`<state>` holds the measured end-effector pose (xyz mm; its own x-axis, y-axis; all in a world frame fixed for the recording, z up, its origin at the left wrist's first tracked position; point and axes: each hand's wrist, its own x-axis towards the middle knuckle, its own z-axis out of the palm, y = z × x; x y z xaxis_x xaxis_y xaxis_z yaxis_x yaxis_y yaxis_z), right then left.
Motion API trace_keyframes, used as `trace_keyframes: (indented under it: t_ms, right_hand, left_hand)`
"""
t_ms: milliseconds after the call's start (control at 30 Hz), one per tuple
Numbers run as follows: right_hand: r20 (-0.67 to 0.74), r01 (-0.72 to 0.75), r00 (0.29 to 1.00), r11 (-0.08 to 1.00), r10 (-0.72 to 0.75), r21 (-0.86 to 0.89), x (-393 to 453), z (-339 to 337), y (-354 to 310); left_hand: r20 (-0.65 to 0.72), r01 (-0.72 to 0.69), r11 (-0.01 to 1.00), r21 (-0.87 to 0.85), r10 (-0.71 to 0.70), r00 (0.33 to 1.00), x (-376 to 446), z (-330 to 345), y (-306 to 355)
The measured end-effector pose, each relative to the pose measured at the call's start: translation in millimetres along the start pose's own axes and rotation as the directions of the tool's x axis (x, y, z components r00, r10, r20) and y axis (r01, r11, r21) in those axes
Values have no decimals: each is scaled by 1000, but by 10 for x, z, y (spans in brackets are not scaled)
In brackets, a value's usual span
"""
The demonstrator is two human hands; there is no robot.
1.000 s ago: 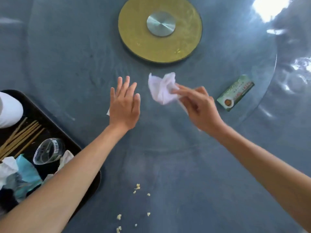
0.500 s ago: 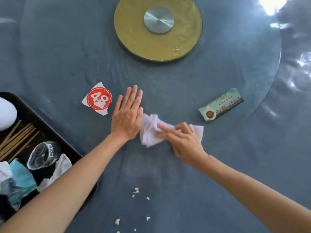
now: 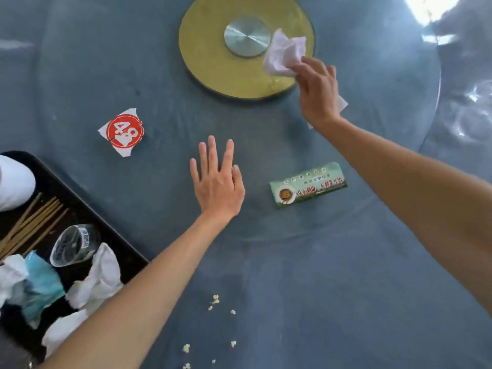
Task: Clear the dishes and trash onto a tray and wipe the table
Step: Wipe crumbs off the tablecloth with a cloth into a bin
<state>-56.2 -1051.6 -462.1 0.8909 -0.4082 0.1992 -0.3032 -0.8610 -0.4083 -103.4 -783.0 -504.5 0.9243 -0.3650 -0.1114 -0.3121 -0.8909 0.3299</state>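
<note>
My right hand (image 3: 318, 90) grips a crumpled white tissue (image 3: 283, 53) at the right edge of the gold turntable disc (image 3: 213, 59). My left hand (image 3: 217, 186) lies flat on the glass table (image 3: 306, 262), fingers straight and spread. A torn red and white paper scrap (image 3: 123, 132) lies to its left, and a green packet (image 3: 308, 188) to its right. Several small food crumbs (image 3: 215, 300) are scattered near the front. The black tray (image 3: 117, 243) at the left holds chopsticks (image 3: 32, 222), a clear cup (image 3: 73, 245), crumpled tissues (image 3: 98, 278) and a white bowl (image 3: 14, 182).
A steel hub (image 3: 247, 36) sits in the middle of the gold disc. The round glass top's edge curves down the right side (image 3: 436, 102), with bright glare at the top right. Blue wrapper trash (image 3: 42, 280) lies in the tray.
My right hand has carried the tissue from the table beside my left hand up and right to the gold disc's edge. My left hand stays flat on the glass.
</note>
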Motion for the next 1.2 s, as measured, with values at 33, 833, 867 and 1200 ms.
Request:
trace_keyframes:
  t_ms: [33, 833, 867, 1200]
  right_hand:
    - [32, -48, 998, 998, 49, -40, 61, 76, 77]
    - [-67, 92, 993, 995, -94, -36, 275, -186, 91]
    - [-33, -8, 999, 995, 5, -98, 492, -170, 273]
    - [45, 30, 999, 995, -26, -93, 5, 209, 93]
  left_hand:
    - [-23, -7, 1000, 14, 7, 1000, -12, 17, -40]
    - [29, 6, 988, -155, -2, 1000, -19, -37, 100]
    - [12, 15, 993, -113, -14, 1000, -32, 21, 106]
    - [-63, -113, 989, 95, 120, 991, 157, 82, -414]
